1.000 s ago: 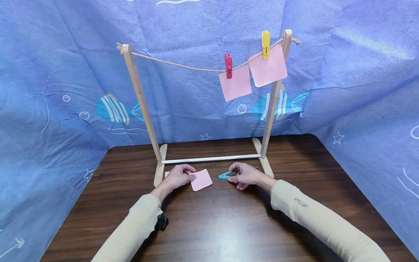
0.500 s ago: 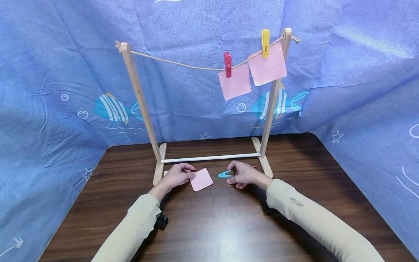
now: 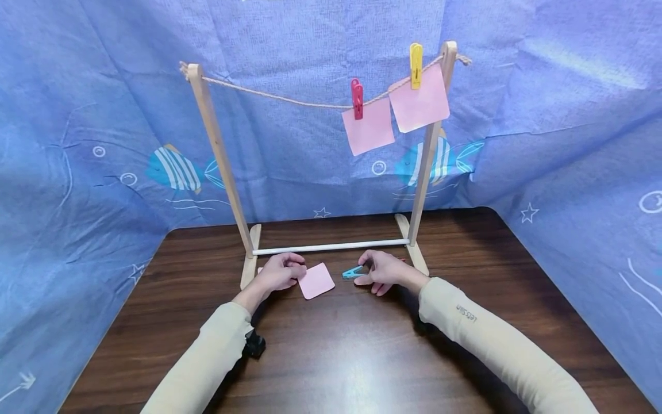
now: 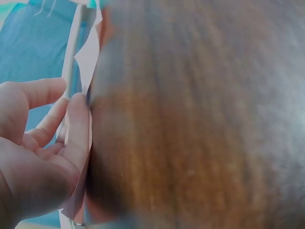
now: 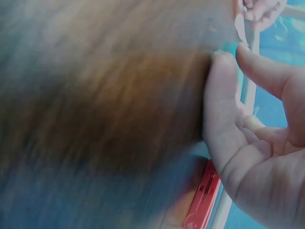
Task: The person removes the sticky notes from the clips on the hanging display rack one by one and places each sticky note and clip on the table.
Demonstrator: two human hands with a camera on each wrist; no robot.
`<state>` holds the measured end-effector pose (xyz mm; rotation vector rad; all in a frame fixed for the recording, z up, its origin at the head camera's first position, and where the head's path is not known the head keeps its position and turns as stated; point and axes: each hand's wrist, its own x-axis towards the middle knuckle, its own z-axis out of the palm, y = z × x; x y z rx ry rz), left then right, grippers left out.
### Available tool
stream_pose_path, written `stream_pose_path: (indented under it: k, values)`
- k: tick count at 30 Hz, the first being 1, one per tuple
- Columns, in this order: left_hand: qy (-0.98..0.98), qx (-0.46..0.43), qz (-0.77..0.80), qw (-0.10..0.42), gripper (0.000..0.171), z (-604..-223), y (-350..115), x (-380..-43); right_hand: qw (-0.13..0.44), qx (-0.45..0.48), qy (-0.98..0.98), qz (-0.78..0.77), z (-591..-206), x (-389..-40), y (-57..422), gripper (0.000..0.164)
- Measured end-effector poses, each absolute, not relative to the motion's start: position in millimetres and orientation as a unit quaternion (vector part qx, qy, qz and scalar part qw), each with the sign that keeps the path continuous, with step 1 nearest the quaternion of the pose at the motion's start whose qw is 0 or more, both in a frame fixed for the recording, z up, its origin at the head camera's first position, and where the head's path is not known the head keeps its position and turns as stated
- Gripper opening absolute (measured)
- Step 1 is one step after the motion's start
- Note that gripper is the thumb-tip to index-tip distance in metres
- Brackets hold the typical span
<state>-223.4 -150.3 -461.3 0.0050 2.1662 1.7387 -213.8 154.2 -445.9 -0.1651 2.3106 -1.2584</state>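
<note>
My left hand (image 3: 281,271) grips a small pink square of paper (image 3: 316,282) by its left edge, close over the table. In the left wrist view, the sheet (image 4: 88,64) stands out beyond my thumb (image 4: 77,129). Another pink piece lies partly hidden under this hand. Opposite, my right hand (image 3: 383,271) pinches a light blue clothespin (image 3: 352,272) between thumb and index finger. Only a bit of its teal end shows past the fingertips in the right wrist view. A red clothespin (image 5: 204,198) lies on the table beside that hand.
A wooden rack (image 3: 219,155) with a white crossbar (image 3: 331,247) stands at the back of the brown table (image 3: 331,345). On its sagging rope (image 3: 279,97) hang two pink sheets, one under a red clothespin (image 3: 357,99), one under a yellow clothespin (image 3: 416,66). Blue cloth surrounds everything.
The head view has shifted slightly. My hands stay nearly in place, with the left thumb and fingers moving a little toward the paper's edge and the right-hand clothespin turning slightly.
</note>
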Motion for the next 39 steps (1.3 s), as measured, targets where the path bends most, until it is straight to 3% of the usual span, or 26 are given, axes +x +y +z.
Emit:
stream_pose_path:
  k: [10, 17, 27, 39]
  values:
    - [0.683, -0.034, 0.695, 0.222, 0.042, -442.9, -169.4, -223.8, 0.295, -0.067, 0.791, -0.532, -428.3, -217.8, 172.6, 0.048]
    - [0.644, 0.028, 0.727, 0.238, 0.051, -420.6, -165.6, -222.1, 0.295, -0.114, 0.785, -0.533, -391.1, -220.4, 182.2, 0.046]
    - [0.651, 0.087, 0.709, 0.256, 0.057, -375.7, -152.9, -219.5, 0.204, -0.221, 0.813, -0.499, -329.2, -222.5, 184.8, 0.036]
    - [0.66, 0.116, 0.703, 0.239, 0.06, -327.5, -136.8, -218.1, 0.159, -0.288, 0.782, -0.528, -269.2, -209.8, 184.7, 0.035]
